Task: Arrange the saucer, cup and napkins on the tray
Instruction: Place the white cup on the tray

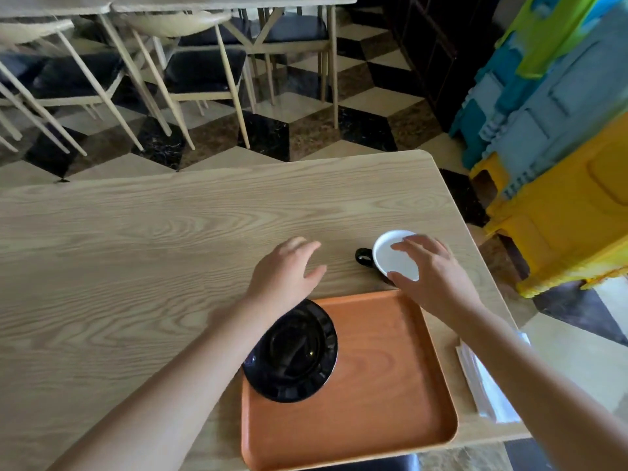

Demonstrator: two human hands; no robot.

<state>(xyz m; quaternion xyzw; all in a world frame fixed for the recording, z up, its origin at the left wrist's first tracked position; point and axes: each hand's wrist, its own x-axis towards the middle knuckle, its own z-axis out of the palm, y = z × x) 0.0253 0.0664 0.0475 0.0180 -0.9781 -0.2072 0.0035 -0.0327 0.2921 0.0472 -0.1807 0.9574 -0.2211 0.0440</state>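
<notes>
1. The black saucer (290, 351) is set on the orange tray's (380, 385) left edge.
2. The cup (390, 258), beyond the tray's far edge, is clasped at its rim by the right hand (430, 273).
3. The left hand (283, 271) is held spread, empty.
4. Napkins (482, 382) lie by the table's (136, 232) right edge.

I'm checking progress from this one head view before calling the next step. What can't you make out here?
- Black cup with white interior: the right hand covers its near side, so grip contact is unclear.
- White paper napkins: right forearm crosses them; count unknown.
- Orange wooden tray: near edge cut off by the frame.
- Black saucer: left forearm hides its far-left rim.
- Left hand: motion-blurred.
</notes>
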